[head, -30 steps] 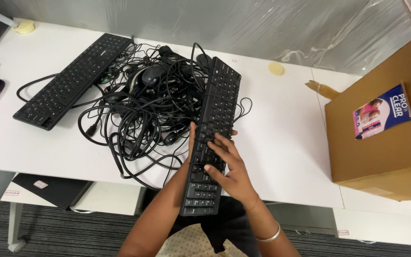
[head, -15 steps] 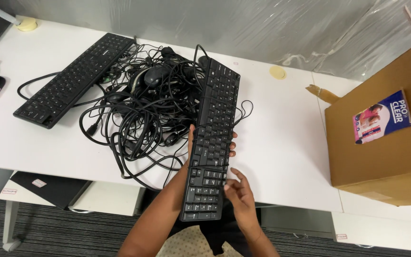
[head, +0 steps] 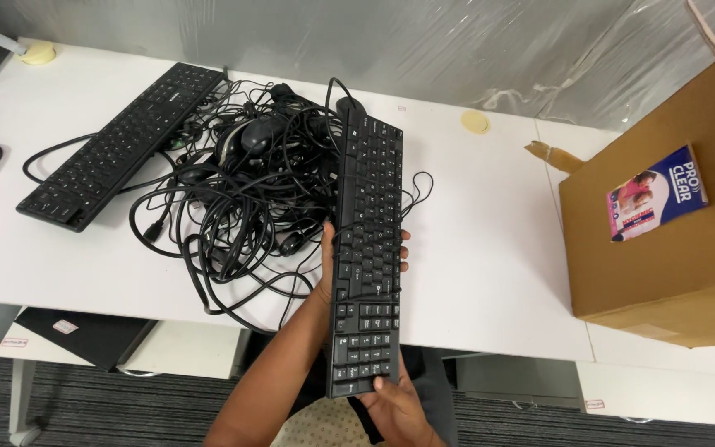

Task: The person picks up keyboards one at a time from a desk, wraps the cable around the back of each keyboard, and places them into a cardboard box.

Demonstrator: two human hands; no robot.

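Head view: the left hand [head: 330,263] grips the black keyboard [head: 366,248] around its middle from underneath, fingertips curling over the right edge, while the right hand [head: 391,403] clasps its near end. The keyboard is lifted over the white table [head: 490,248], its far end touching the tangle of cables [head: 242,199]. Its cord probably runs into that tangle, so lifting slowly and keeping both grips firm would avoid dragging the pile.
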